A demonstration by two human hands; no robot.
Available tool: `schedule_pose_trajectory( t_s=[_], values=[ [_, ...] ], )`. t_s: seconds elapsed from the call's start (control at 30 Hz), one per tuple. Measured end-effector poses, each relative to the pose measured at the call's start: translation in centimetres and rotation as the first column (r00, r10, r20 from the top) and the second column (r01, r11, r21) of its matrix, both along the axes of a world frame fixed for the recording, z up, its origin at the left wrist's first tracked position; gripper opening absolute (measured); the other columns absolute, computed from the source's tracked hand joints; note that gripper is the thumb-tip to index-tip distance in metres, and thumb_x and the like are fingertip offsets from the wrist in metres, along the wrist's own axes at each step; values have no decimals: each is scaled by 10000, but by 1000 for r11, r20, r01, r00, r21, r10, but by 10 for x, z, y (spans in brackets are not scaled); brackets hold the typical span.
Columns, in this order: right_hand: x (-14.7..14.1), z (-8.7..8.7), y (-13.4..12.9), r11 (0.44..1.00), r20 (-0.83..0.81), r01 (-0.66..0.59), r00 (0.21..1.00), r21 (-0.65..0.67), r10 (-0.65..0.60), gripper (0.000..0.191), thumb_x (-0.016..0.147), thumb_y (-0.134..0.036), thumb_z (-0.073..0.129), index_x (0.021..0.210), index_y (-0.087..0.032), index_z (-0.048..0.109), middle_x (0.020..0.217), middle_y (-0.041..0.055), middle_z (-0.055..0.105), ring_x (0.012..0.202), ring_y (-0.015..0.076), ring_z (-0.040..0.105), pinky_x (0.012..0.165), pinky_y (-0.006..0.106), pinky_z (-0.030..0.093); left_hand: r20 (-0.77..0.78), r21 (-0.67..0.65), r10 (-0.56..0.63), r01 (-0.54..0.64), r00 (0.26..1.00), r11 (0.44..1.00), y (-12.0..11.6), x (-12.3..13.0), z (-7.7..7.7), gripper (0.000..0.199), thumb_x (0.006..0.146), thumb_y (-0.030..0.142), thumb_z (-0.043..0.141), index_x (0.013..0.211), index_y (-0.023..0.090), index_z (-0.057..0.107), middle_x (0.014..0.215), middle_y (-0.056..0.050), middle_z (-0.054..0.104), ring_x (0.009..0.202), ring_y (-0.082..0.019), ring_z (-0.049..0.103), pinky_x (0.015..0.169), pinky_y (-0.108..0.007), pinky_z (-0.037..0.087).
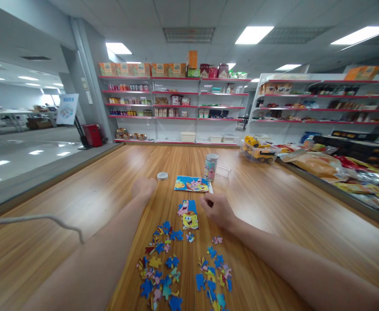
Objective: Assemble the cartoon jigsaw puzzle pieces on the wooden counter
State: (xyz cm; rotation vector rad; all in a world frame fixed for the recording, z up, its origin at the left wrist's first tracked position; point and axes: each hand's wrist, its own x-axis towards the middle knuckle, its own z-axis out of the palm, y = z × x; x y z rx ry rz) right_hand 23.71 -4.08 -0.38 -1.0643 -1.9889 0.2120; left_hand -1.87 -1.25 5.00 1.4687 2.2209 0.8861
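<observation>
Though we cannot tell whether our left hand (144, 188) grips, our nearer right hand (218, 209), fingers curled together, has the part-joined jigsaw (190, 214) just leftward, long axis forward.

Your left hand (143, 188) and right hand (219, 209) were bare, and your left forearm (94, 252) and right forearm (280, 257), also bare, narrowed toward their far ends.

Free lane between 2 puzzle-piece clusters (172, 261)

Left hand (144, 188) blurred — right hand (218, 209) curled.
</observation>
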Motion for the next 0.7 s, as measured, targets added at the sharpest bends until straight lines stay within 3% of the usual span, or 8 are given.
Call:
schedule_pose_trajectory(
  t_s=[0.1, 0.17, 0.33, 0.5, 0.57, 0.7],
  values=[
    [3, 0, -3, 1000, 13, -17, 1000, -5, 17, 358, 840, -269, 466, 525, -182, 318, 486, -41, 337, 476, 80, 300, 473, 231, 216, 122, -78, 182, -173, 976, 982, 8, -3, -15, 292, 976, 401, 556, 975, 113, 607, 834, -25, 614, 664, -137, 603, 603, -271, 520],
    [4, -1, -3, 1000, 20, -26, 999, -12, 26, 352, 830, -251, 474, 521, -179, 321, 484, -41, 340, 474, 78, 299, 470, 231, 210, 172, -68, 190, -181, 967, 981, 3, -4, -23, 308, 967, 419, 550, 910, 120, 597, 728, 0, 579, 560, -114, 552, 519, -239, 478],
    [0, -3, -2, 999, 88, -37, 995, -28, 40, 351, 830, -235, 490, 516, -172, 345, 494, -36, 358, 484, 81, 317, 493, 243, 211, 172, -2, -20, 21, 985, 1000, -26, -16, -32, 337, 877, 391, 495, 633, 161, 528, 460, 45, 392, 402, -135, 441, 412, -241, 343],
    [-1, -2, -6, 998, 125, -46, 991, -51, 52, 359, 852, -248, 497, 529, -170, 362, 496, -43, 354, 481, 79, 314, 502, 243, 218, 76, 30, -268, 267, 960, 963, -52, -16, -23, 296, 806, 342, 520, 564, 172, 530, 518, 3, 483, 530, -168, 501, 509, -261, 339],
    [0, -1, -9, 995, 132, -53, 989, -83, 64, 361, 860, -253, 497, 536, -169, 364, 498, -46, 352, 480, 76, 309, 495, 239, 216, -22, 63, -383, 384, 923, 921, -59, -14, -18, 264, 813, 319, 523, 600, 168, 561, 603, -25, 564, 619, -188, 538, 581, -280, 359],
    [2, 0, -12, 989, 134, -63, 988, -133, 81, 368, 875, -264, 493, 546, -167, 360, 507, -49, 343, 488, 76, 300, 488, 237, 211, -272, 38, -677, 711, 684, 702, -73, -14, -14, 215, 896, 236, 434, 818, 167, 622, 824, -65, 640, 784, -213, 592, 712, -313, 413]
  ],
)
